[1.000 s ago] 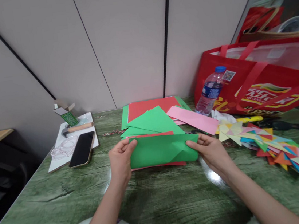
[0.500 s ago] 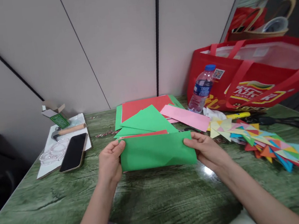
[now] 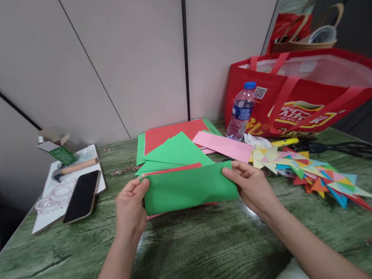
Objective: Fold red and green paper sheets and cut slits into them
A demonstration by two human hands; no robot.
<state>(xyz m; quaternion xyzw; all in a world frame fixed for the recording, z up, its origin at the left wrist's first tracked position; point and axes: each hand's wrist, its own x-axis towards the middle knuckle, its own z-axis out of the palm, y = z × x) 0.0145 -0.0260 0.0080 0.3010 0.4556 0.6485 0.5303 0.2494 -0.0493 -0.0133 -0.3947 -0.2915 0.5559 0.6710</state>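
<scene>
A folded green paper [image 3: 188,187] is held just above the green table [image 3: 204,251], over a red sheet whose edge shows beneath it. My left hand [image 3: 130,208] pinches the paper's left end, thumb on top. My right hand [image 3: 252,185] pinches its right end in the same way. Behind the paper lies a stack of green and red sheets [image 3: 173,148] with a pink strip [image 3: 223,146] across its right side.
A phone [image 3: 82,196], bead bracelets [image 3: 54,195], a hammer [image 3: 73,168] and a small box [image 3: 55,147] rest on a white board at left. Folded colourful paper shapes [image 3: 314,173], scissors [image 3: 344,147], a water bottle [image 3: 241,111] and a red bag [image 3: 310,95] are at right.
Both hands kept hold of the green paper and squared it up; its right corner fold now lies flatter. The camera view shifted right, so everything sits further left in frame.
</scene>
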